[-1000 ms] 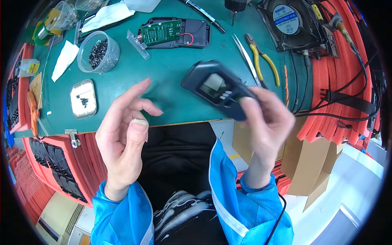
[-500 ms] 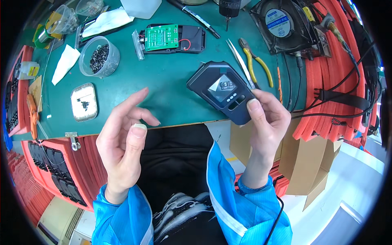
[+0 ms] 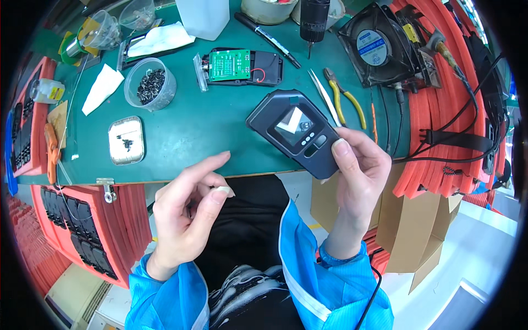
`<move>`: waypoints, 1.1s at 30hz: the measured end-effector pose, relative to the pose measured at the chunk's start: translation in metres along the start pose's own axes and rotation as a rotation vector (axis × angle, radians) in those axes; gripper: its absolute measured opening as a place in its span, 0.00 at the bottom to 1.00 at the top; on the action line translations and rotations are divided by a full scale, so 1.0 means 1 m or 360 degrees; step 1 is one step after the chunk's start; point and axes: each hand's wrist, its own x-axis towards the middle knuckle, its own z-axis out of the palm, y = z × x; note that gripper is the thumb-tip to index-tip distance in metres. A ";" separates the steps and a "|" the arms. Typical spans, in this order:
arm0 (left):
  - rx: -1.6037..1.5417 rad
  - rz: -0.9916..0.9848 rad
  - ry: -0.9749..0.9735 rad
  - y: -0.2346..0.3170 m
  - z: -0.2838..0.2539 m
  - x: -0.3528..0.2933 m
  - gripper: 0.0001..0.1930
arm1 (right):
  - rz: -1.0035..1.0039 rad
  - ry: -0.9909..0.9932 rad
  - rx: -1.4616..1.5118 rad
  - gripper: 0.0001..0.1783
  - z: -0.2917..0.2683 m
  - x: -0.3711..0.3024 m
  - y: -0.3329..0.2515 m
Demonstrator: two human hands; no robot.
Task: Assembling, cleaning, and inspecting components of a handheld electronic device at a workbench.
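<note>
A dark handheld device (image 3: 286, 122) with a small screen and light buttons is held at a tilt over the near edge of the green table (image 3: 192, 137), its screen facing up. The right hand (image 3: 360, 170) grips its lower right corner, thumb on the front and fingers behind. To the left of the device, well apart from it, the left hand (image 3: 187, 214) is empty and half curled, thumb and fingers a narrow way apart.

Just beyond the device, to its right, lie tweezers (image 3: 325, 98) and yellow-handled pliers (image 3: 337, 102). Beyond it to the left, a green circuit board (image 3: 229, 65) sits on an open dark case (image 3: 268, 67). Farther left of the device are a clear tub (image 3: 171, 88) of screws and a small metal tray (image 3: 126, 157) with dark bits. Well beyond the device are a marker (image 3: 269, 38) and a black power driver (image 3: 314, 22); a square fan (image 3: 374, 47) stands beyond it to the right.
</note>
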 end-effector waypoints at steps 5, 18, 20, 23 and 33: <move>-0.0011 0.0176 -0.0038 -0.015 -0.004 -0.001 0.20 | -0.0118 0.0220 -0.0321 0.12 -0.009 0.005 -0.003; 0.0033 0.0143 0.0008 -0.018 -0.009 -0.005 0.17 | -0.1259 0.0508 -0.1794 0.11 0.001 0.048 0.020; 0.0016 0.0183 -0.0031 -0.017 -0.010 -0.007 0.17 | -0.1173 0.0546 -0.1970 0.11 0.003 0.052 0.019; 0.0108 0.0215 0.0006 -0.007 -0.023 -0.009 0.17 | -0.1171 0.0498 -0.1979 0.10 0.005 0.062 0.023; 0.0677 0.0301 0.0303 0.036 -0.122 -0.024 0.17 | -0.1224 0.0573 -0.1387 0.11 -0.011 0.027 0.046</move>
